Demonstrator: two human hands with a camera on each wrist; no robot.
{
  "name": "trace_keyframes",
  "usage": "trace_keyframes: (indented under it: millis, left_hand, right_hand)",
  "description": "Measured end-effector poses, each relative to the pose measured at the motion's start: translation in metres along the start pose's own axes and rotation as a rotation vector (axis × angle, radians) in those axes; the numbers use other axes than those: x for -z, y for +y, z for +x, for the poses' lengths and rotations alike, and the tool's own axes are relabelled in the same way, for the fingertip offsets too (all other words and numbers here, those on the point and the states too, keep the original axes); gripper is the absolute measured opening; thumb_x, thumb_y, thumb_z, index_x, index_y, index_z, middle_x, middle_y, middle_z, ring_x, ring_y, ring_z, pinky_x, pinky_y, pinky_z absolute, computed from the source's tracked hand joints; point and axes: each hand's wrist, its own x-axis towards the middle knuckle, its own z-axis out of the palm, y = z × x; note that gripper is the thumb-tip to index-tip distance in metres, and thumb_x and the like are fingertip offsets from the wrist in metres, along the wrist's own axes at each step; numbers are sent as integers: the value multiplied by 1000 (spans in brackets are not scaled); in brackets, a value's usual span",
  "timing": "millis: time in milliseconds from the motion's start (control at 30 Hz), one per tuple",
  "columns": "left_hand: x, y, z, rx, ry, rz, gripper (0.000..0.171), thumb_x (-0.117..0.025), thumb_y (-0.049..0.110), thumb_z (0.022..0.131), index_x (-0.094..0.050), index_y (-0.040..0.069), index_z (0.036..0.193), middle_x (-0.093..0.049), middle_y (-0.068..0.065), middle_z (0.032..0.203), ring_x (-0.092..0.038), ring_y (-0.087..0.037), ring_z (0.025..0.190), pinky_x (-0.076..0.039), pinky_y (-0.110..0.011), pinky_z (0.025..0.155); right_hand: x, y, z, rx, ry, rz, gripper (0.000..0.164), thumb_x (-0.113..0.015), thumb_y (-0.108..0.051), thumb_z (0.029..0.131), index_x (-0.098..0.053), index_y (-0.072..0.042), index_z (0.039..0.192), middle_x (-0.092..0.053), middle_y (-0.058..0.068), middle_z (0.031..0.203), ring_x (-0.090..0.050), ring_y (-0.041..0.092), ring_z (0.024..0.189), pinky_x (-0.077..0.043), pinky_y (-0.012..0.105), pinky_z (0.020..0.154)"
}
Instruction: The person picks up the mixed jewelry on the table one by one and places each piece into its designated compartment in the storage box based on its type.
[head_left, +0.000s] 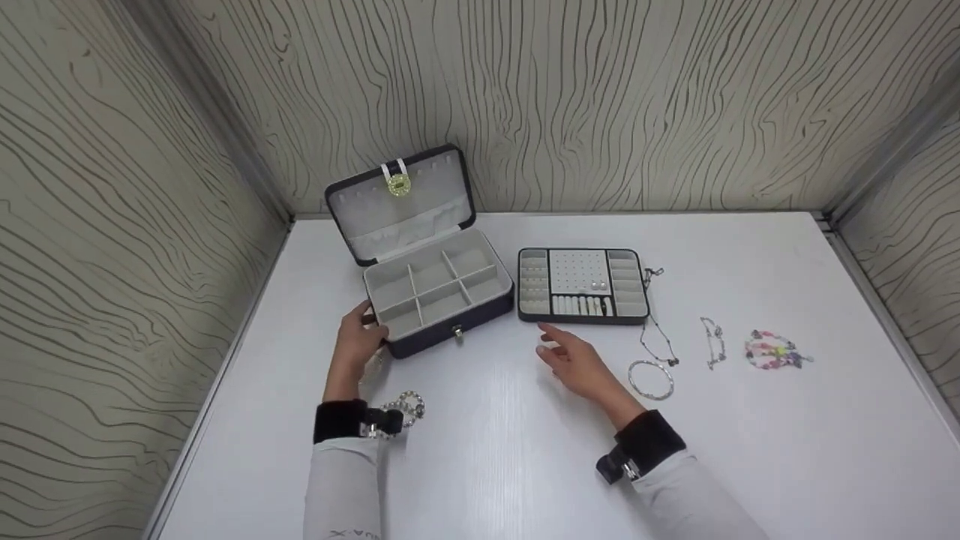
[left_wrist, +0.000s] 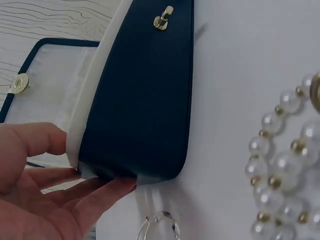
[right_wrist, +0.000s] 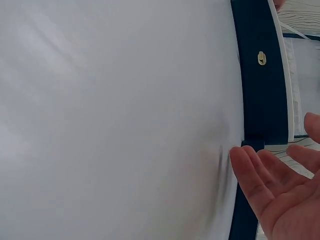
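A dark blue jewelry box [head_left: 480, 309] with its lid [head_left: 409, 206] raised shows six bare light-grey compartments. My left hand [head_left: 358, 343] grips its left end, thumb at the top rim and fingers [left_wrist: 107, 200] against the side. To the right of the box lies a dark-edged jewelry tray [head_left: 581, 321], with small slots, a perforated panel holding a pair of pearl-like studs, and ring rolls with a few rings. Just in front of the tray's near edge, my right hand [head_left: 579, 366] is held with relaxed, parted fingers and nothing in them.
Pearl bracelets [head_left: 411, 405] lie by my left wrist. On the right are a chain necklace [head_left: 660, 337], a silver bangle [head_left: 651, 379], a thin bracelet [head_left: 714, 343] and pink beaded bracelets [head_left: 772, 351]. Patterned wall panels [head_left: 555, 105] enclose the white table [head_left: 510, 450].
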Motion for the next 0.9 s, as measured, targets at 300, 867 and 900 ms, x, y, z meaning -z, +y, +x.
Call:
trace_keyframes:
  millis: [300, 867, 900]
  left_hand:
    - [12, 1, -1, -43, -110, 143, 70, -43, -7, 87, -24, 2, 154, -40, -27, 144, -42, -40, 130, -34, -56, 106]
    - [-7, 2, -13, -92, -154, 191, 69, -40, -11, 88, -25, 3, 154, -41, -26, 144, -47, -39, 127, -43, -52, 100]
    - [-10, 2, -14, -93, -155, 191, 69, -40, -11, 88, -26, 3, 154, -41, -25, 144, -47, -39, 128, -43, -52, 101]
  right_hand:
    - [-1, -8, 4, 22, 8, 52, 49, -56, -15, 101, -43, -2, 146, -56, 22, 132, -61, 33, 111, -56, 33, 78]
    - [-5, -10, 4, 25, 26, 100, 57, -56, -18, 101, -34, -2, 151, -50, 23, 138, -64, 32, 108, -56, 33, 78]
    - [-5, -10, 4, 18, 29, 106, 57, -56, -18, 101, -34, -2, 151, -50, 23, 139, -64, 32, 109, -57, 33, 78]
